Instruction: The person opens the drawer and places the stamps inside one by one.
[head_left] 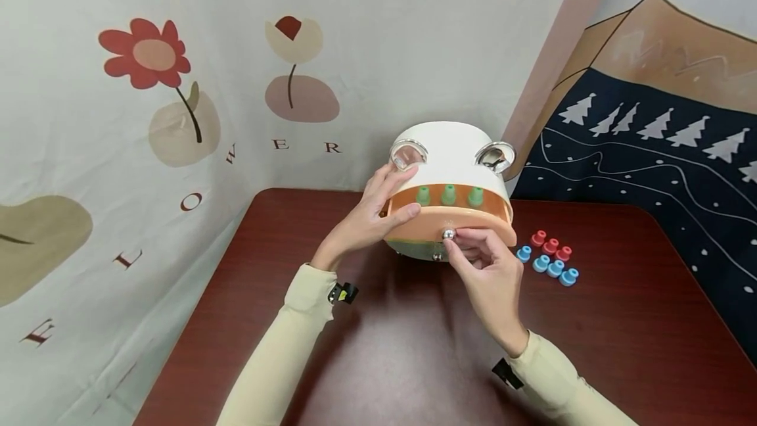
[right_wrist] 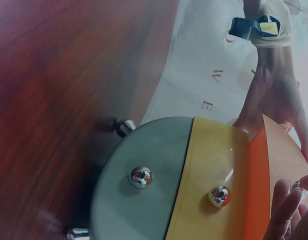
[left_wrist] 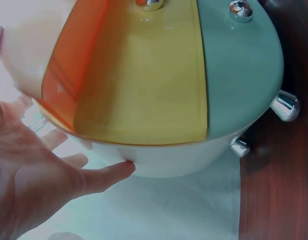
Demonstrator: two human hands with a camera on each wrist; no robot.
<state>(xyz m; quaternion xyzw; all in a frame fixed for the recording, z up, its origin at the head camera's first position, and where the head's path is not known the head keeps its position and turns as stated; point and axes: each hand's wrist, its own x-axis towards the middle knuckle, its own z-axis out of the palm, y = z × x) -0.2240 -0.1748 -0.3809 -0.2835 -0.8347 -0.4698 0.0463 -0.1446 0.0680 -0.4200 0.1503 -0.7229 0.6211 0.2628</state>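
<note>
A small rounded cabinet (head_left: 446, 150) with a white body and silver ring-shaped ears stands at the back of the table. Its top drawer (head_left: 411, 229), with an orange front, is pulled out and tilts upward toward me. Three green peg-like pieces (head_left: 449, 195) show inside the opening. My right hand (head_left: 489, 275) pinches the silver knob (head_left: 448, 234) of that drawer between thumb and fingertips. My left hand (head_left: 369, 215) rests spread against the cabinet's left side, thumb near the orange front's upper edge. The yellow drawer (left_wrist: 149, 75) and green drawer (left_wrist: 239, 70) below are closed.
Right of the cabinet, three red pieces (head_left: 550, 246) and several blue pieces (head_left: 555, 269) stand on the dark red table (head_left: 390, 347). Behind the table hangs a light cloth (head_left: 367, 51) printed with flowers; a dark printed cloth (head_left: 644, 163) hangs at the right.
</note>
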